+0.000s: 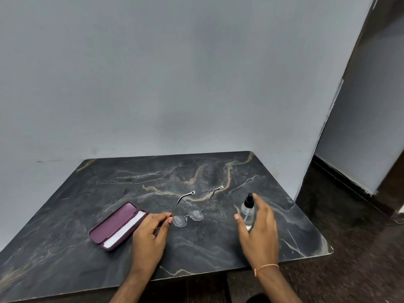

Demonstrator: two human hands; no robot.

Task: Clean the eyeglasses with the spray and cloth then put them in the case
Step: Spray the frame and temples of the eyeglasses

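Observation:
Thin-framed eyeglasses (192, 213) lie on the dark marble table (196, 248) with both arms unfolded, pointing away from me. My left hand (150, 230) pinches the frame at the left lens's outer corner. A small clear spray bottle (248, 212) with a black nozzle stands upright to the right. My right hand (259, 228) curves around the bottle, fingers apart, thumb on its left and fingers behind it; I cannot tell if it touches. A maroon case (114, 226) lies open at the left, with a white cloth (125, 228) inside it.
A grey wall stands right behind the table. The table's right edge (314, 224) drops to a dark floor, where a wall corner and doorway open at the right. My right wrist wears a thin orange band (265, 267).

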